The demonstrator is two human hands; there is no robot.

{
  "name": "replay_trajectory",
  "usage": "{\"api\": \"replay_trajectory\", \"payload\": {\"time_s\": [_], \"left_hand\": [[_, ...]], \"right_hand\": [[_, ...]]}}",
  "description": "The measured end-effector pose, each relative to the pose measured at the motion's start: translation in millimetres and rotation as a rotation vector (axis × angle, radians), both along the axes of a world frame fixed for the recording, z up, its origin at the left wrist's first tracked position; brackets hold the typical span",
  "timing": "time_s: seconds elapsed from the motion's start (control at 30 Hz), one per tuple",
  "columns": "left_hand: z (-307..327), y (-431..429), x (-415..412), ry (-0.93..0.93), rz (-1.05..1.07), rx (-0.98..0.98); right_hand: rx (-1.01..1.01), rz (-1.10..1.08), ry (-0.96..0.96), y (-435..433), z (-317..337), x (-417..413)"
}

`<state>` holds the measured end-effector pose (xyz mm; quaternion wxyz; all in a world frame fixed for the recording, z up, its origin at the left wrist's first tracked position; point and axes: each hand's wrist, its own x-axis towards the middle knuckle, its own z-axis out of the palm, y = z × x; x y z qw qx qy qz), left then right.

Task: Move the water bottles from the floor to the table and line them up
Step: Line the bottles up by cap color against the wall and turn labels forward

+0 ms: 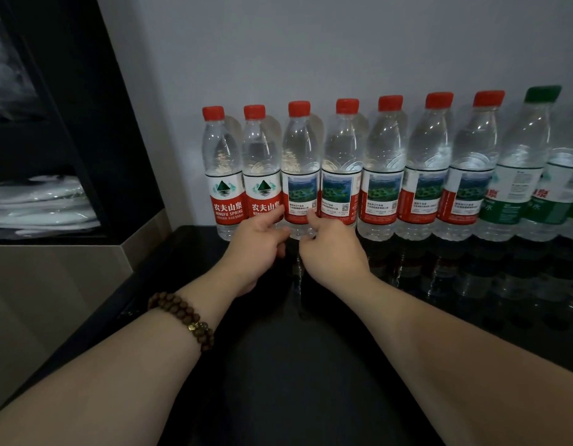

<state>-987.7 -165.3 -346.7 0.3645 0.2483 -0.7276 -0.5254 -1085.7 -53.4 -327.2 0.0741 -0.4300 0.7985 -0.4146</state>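
Note:
Several clear water bottles stand in a row against the wall at the back of a glossy black table [310,365]. Most have red caps and red labels; a green-capped bottle [523,162] stands at the right end. My left hand [256,243] and my right hand [330,246] both reach to the third bottle from the left [300,162]. Each hand's fingers curl at the bottle's lower part, a fingertip of each touching its label from either side. The bottle stands upright, touching its neighbours. A bead bracelet is on my left wrist.
A dark shelf unit [53,123] with white folded items stands at the left, above a beige cabinet [53,300]. A grey wall [343,43] rises right behind the bottles. The leftmost bottle [222,172] stands near the table's left edge.

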Motion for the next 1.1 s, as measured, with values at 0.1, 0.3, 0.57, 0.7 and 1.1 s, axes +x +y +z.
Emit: {"api": "replay_trajectory", "payload": {"time_s": [0.1,0.3,0.57,0.7,1.1], "left_hand": [[-0.9,-0.6,-2.2,-0.003,-0.007,0.029],[-1.8,0.6,-2.6,-0.008,0.013,0.046],[0.4,-1.5,-1.1,-0.028,-0.021,0.033],[1.3,0.0,-0.8,-0.03,-0.047,0.043],[2.6,-2.7,-0.3,0.008,0.002,0.138]], "right_hand": [[0.039,0.001,0.008,-0.6,0.4,-2.7],[0.025,0.028,0.082,-4.6,-3.3,-7.6],[-0.094,0.019,0.03,-5.0,-8.8,-8.6],[-0.018,0.036,0.073,-7.5,-8.9,-10.5],[-0.122,0.061,0.08,-9.3,-13.5,-14.7]]}}
